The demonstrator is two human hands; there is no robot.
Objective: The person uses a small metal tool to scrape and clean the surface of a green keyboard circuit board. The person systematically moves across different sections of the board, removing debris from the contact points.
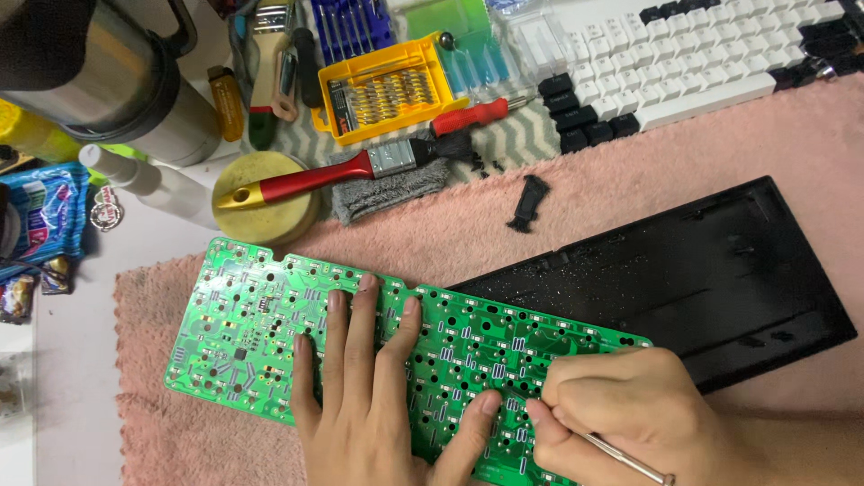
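**Hands on the green board**

Here my left hand lies flat, fingers spread apart and pressed on the long green printed circuit board dotted with holes and solder pads, thumb stretched toward my other hand. My right hand is curled tight around a thin silver metal tool, fingers pinched together on its shaft; its tip is hidden under my fingers at the board's near edge.

The board rests tilted on a fuzzy pink towel. Just right of the board, partly beneath its far end, sits a black plastic keyboard case, speckled with dust. Beyond the board lie a red-handled brush with black bristles across a round yellow tin, a grey cloth, a yellow tray of screwdriver bits, and rows of white and black keycaps.
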